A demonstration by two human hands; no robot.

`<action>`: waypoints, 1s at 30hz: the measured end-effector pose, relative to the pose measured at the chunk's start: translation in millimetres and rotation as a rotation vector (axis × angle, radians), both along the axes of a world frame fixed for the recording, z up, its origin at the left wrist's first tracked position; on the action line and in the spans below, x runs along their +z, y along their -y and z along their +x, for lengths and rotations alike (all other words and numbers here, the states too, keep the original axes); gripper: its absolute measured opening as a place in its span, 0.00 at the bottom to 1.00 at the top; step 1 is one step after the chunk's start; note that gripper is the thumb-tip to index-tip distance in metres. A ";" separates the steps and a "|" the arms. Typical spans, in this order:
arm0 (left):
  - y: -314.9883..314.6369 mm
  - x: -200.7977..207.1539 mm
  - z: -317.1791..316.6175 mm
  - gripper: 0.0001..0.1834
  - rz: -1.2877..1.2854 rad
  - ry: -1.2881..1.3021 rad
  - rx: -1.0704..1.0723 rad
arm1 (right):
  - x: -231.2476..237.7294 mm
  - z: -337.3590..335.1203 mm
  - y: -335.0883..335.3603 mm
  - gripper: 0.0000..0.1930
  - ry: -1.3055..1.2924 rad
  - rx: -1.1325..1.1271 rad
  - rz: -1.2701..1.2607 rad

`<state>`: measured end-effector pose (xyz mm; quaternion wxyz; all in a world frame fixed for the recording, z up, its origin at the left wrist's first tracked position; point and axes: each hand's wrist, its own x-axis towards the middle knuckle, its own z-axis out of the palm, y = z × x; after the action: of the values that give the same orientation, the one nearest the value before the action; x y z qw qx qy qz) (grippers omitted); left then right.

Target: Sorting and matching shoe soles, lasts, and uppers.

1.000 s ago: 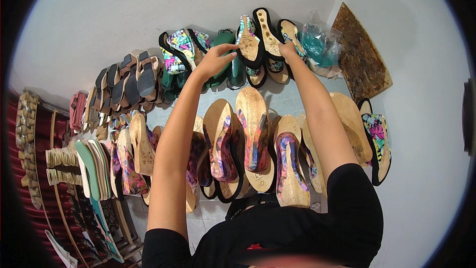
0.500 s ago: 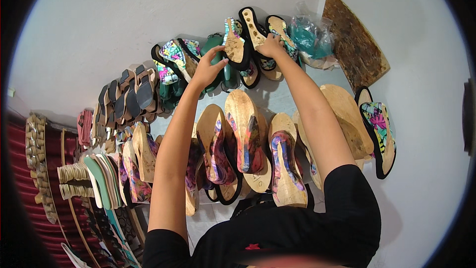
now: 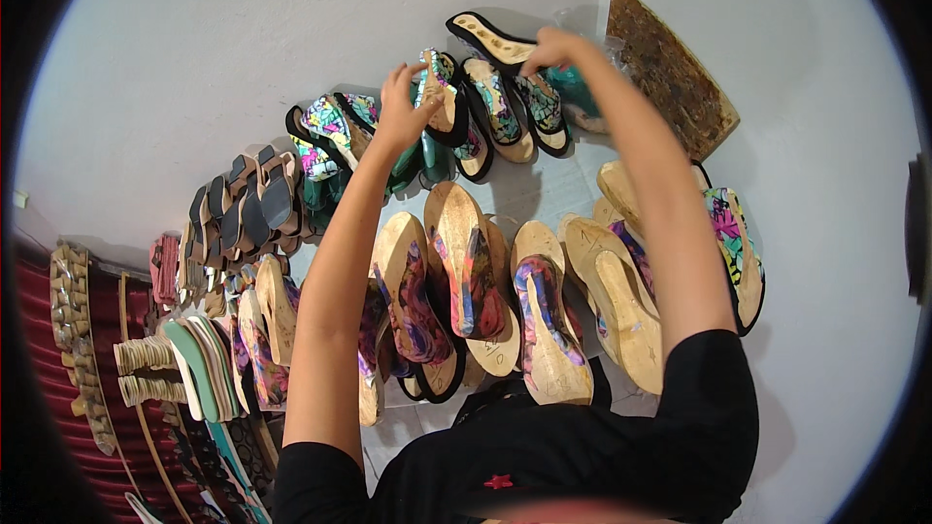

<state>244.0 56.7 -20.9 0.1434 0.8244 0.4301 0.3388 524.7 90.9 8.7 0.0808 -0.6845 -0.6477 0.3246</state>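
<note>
My right hand [image 3: 555,49] grips one end of a black-edged wedge sandal [image 3: 493,43], raised above the back row and lying nearly sideways. A row of dark holes shows in its pale underside. My left hand [image 3: 403,107] has its fingers apart beside another sandal [image 3: 441,105], which has a wooden sole and a bright patterned strap; whether they touch, I cannot tell. Below the raised sandal stand two patterned sandals, one [image 3: 502,112] nearer the middle and one [image 3: 546,112] to its right.
In the front row stand several wooden-soled wedges with purple floral covering [image 3: 471,262]. Dark-strapped sandals [image 3: 254,199] line the left, near a stack of green and white soles [image 3: 192,359]. A brown board [image 3: 665,78] leans on the wall behind a bagged green item [image 3: 575,92].
My right hand has lifted the holed sandal out of the back row and turned it from upright to nearly sideways. My left hand has shifted slightly left and up.
</note>
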 end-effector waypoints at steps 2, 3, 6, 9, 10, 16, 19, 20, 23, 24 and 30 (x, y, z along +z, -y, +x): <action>2.7 14.8 15.7 0.30 0.171 0.016 0.064 | 30.1 36.1 6.4 0.38 0.127 0.118 0.025; 7.1 25.1 15.2 0.30 0.179 0.033 0.095 | 61.5 34.8 18.6 0.41 0.231 0.211 0.014; -1.9 34.0 31.2 0.31 -0.067 0.335 -0.088 | 116.9 42.4 38.0 0.47 0.343 0.393 -0.152; 29.0 52.2 54.1 0.33 -0.542 0.240 -0.440 | 162.3 18.7 88.2 0.46 0.505 0.577 -0.112; 35.2 56.4 58.4 0.32 -0.702 0.074 -0.505 | 173.6 14.4 101.3 0.46 0.487 0.668 -0.077; 69.2 77.5 75.7 0.33 -0.953 0.101 -0.420 | 167.3 52.5 93.0 0.44 0.171 0.366 0.210; 55.0 56.2 78.4 0.24 -0.748 0.373 -0.233 | 134.4 36.9 77.9 0.42 -0.004 -0.043 0.363; 44.0 45.1 77.4 0.23 -0.658 0.388 -0.116 | 129.5 13.4 88.9 0.42 -0.150 -0.118 0.253; 14.5 12.6 82.2 0.31 -0.526 0.581 -0.075 | 93.8 -39.5 95.3 0.39 -0.402 -0.018 -0.070; 20.7 15.3 89.6 0.33 -0.489 0.627 -0.095 | 78.7 -49.1 90.3 0.36 -0.461 0.009 -0.123; 47.7 43.8 55.1 0.53 -0.945 0.587 -0.199 | 16.0 -31.6 30.3 0.14 -0.713 -0.177 -0.049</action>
<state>299.2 8.9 22.9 0.6417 0.5785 0.3972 0.3095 493.1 60.5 24.7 0.3129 -0.5835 -0.5090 0.5501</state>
